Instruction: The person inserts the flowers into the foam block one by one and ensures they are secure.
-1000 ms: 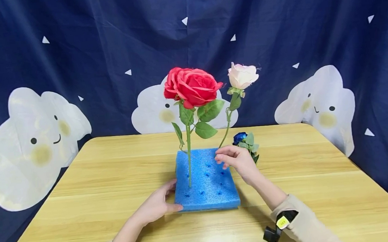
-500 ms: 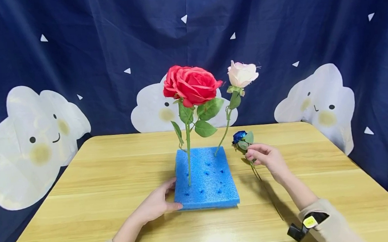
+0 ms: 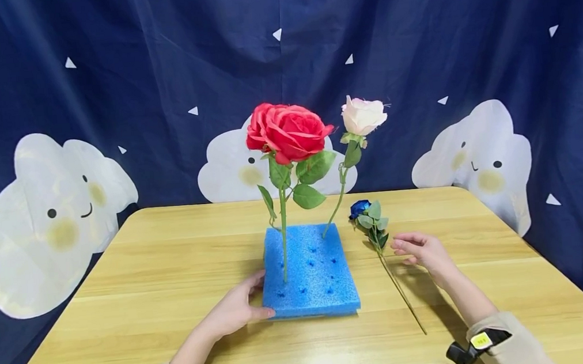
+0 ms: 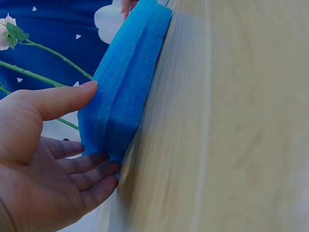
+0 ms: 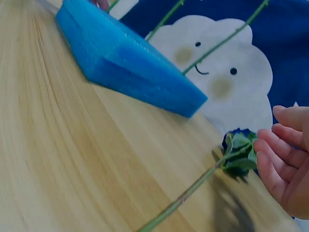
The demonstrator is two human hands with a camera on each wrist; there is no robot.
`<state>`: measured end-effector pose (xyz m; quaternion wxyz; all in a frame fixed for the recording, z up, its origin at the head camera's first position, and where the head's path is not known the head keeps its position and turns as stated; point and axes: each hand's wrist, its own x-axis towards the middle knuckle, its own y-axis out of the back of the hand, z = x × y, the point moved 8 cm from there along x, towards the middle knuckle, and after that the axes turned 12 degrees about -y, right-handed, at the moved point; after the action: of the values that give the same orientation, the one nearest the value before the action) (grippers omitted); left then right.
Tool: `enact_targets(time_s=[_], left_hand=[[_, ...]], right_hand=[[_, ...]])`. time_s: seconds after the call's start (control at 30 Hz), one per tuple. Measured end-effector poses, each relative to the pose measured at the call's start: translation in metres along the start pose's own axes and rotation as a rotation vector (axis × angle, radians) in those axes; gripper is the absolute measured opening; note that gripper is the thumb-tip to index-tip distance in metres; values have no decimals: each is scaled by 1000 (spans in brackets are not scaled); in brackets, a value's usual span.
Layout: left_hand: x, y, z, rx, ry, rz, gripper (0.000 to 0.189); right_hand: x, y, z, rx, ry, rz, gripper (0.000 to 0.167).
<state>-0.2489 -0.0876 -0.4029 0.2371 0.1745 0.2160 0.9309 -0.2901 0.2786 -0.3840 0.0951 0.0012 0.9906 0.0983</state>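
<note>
My left hand (image 3: 235, 308) holds the left side of a blue foam block (image 3: 312, 296), its thumb at the near corner in the head view. In the left wrist view, that thumb lies along the upper edge and the fingers touch lower down. Small holes dot the foam's top. A tall red rose (image 3: 294, 129) stands in its left part, and a pale pink rose (image 3: 364, 115) leans right from its back right corner. My right hand (image 3: 428, 254) hovers with loosely bent fingers, holding nothing. Just left of it, a blue rose (image 3: 360, 209) lies on the table, its stem slanting nearer.
The wooden table (image 3: 173, 261) reaches back to a dark blue curtain (image 3: 157, 72) printed with white clouds and triangles. On the right wrist sits a black strap with a camera (image 3: 463, 355). The two upright roses rise high above the block.
My right hand has left the pink rose's stem, passed over the blue rose, and drawn right and nearer. The pink rose stays standing. My left hand and the block keep their place.
</note>
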Motion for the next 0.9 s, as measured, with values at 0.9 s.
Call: enact_targets(time_s=[0.9], left_hand=[[-1, 0, -1, 10, 6, 7, 85]], right_hand=[[18, -12, 36, -193, -146, -48, 44]])
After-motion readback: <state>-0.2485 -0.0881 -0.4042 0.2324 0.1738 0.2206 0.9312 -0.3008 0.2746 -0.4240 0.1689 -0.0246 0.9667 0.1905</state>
